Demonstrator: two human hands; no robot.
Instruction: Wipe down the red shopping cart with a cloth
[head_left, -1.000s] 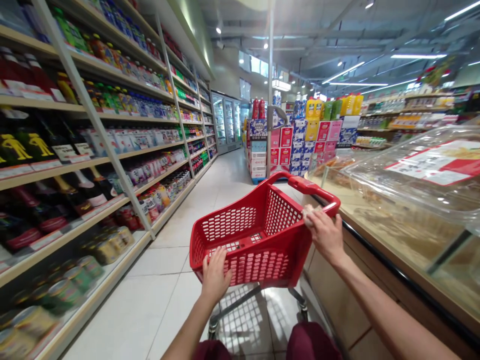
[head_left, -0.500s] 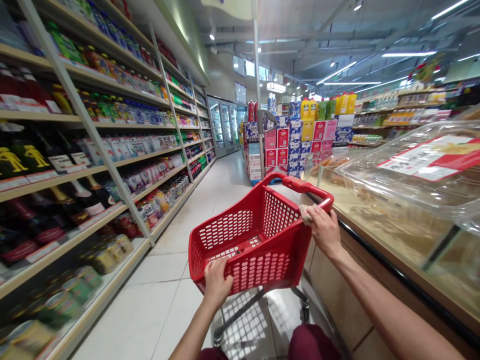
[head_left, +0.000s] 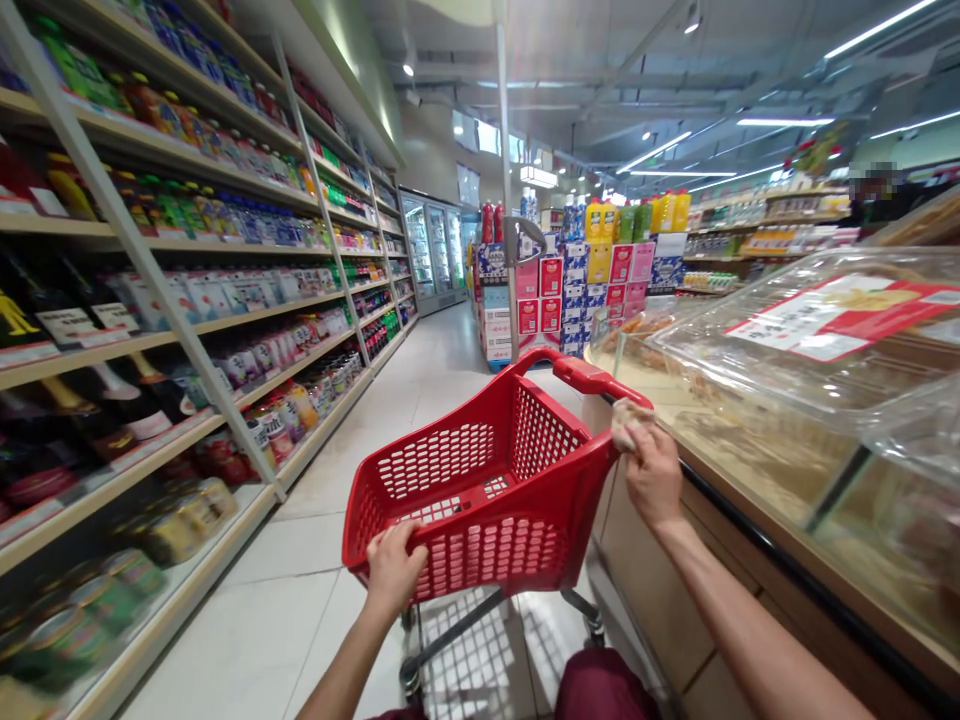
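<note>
A red plastic shopping cart (head_left: 480, 530) with perforated sides stands before me, its basket holding nothing I can see. My left hand (head_left: 396, 568) is closed over the near rim of the basket, close to its lower left corner. With my right hand (head_left: 651, 470) I press a crumpled pale cloth (head_left: 630, 424) against the end of the cart's handle (head_left: 592, 378). The fingers are wrapped round the cloth, which hides part of the handle's corner.
Shelves (head_left: 225, 330) of bottles and cans run along the left. To the right, a display counter (head_left: 750, 520) holds clear plastic food boxes (head_left: 847, 330). Stacked drink cartons (head_left: 540, 300) and a metal post stand ahead, with glass-door fridges (head_left: 435, 245) beyond.
My right hand has slid the cloth up along the handle's side to its corner. The cart and left hand appear further left as the view has turned slightly right.
</note>
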